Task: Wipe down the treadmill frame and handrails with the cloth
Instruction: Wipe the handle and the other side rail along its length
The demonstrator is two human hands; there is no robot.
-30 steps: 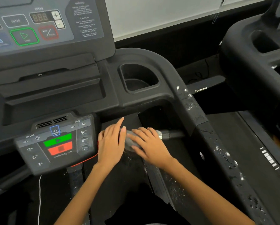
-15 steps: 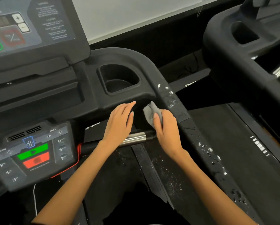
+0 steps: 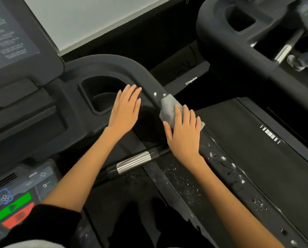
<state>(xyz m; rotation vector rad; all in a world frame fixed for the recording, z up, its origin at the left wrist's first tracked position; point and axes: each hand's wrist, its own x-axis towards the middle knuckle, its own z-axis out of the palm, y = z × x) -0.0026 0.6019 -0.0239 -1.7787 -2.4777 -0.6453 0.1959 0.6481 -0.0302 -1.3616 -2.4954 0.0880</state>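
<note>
The black right handrail [image 3: 226, 169] of the treadmill curves from the console down to the lower right, dotted with white foam. My right hand [image 3: 183, 133] presses a grey cloth [image 3: 169, 110] flat onto the rail just below its bend. My left hand [image 3: 126, 108] lies open, palm down, on the frame beside the cup holder [image 3: 99, 93], holding nothing. A short bar with a chrome sleeve [image 3: 134, 162] crosses below both hands. White specks of foam also lie on the side strip [image 3: 176, 178] under the rail.
The lower control panel [image 3: 15, 199] with green and red buttons sits at lower left, the main console screen [image 3: 10, 38] at upper left. A second treadmill [image 3: 239, 42] stands at upper right, its belt [image 3: 257, 149] beside my rail.
My right hand has carried the cloth from the inner side of the frame up onto the handrail and flattened it. My left hand has slid forward to the cup holder's edge.
</note>
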